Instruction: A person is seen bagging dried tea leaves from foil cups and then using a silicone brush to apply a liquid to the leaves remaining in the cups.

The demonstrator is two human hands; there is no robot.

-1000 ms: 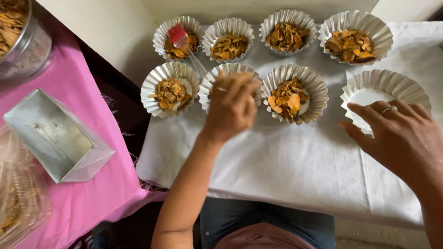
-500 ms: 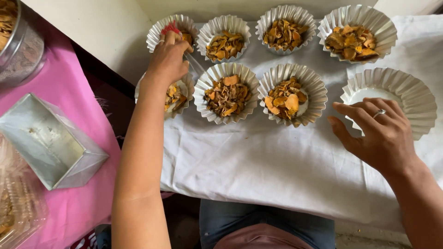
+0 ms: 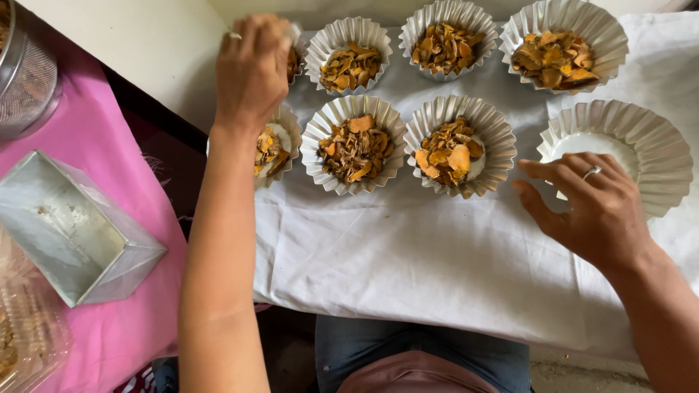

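The left hand point(image 3: 251, 69) is raised over the far-left cup point(image 3: 293, 62), fingers curled narrow; whether anything is pinched can't be told, as the hand is blurred and seen from the back. That cup is mostly hidden behind the hand, only an edge w/ orange chips showing. The right hand point(image 3: 593, 211) is laid flat on the white cloth point(image 3: 408, 269), fingers spread wide, nothing held, fingertips touching the near rim of the empty cup point(image 3: 641, 145) at the right. A ring point(image 3: 591, 172) is worn on it. Six more fluted cups are seen filled w/ chips, in two rows. A metal tin point(image 3: 73, 233) is set on the pink cloth point(image 3: 124, 327) at the left.
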